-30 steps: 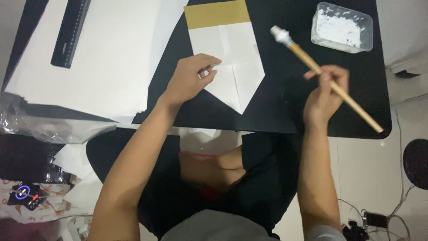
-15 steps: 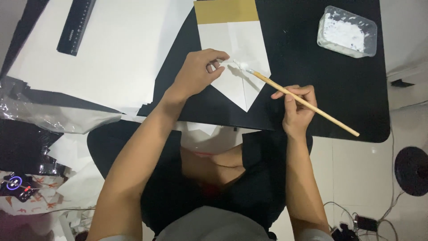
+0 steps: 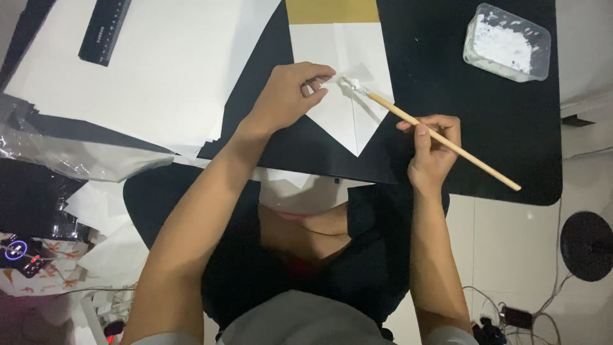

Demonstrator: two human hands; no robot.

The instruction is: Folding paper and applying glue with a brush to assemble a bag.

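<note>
Folded white paper lying flat near the middle of the black desk mat, pointed end toward the body, gold band at the far end; left hand resting on the paper's left half, fingers curled narrow and pinching up a small flap at the centre fold; right hand just right of the paper's point, closed around the mid-shaft of a wooden-handled brush, white-loaded tip touching the paper just beside the lifted flap; clear plastic tub of white paste well right of the paper, at the mat's far corner; large white sheets left of the paper, overlapping the mat's edge, with a black ruler lying on them farther left; crumpled clear plastic wrap beyond those sheets, nearer the body. Likely very light and thin, creasing readily, going limp and tearing easily where wetted; best pinned flat with fingertips on dry areas near the folds, flap lifted only by its edge; brush light and stiff, steadiest gripped pencil-style at mid-handle as here.
</note>
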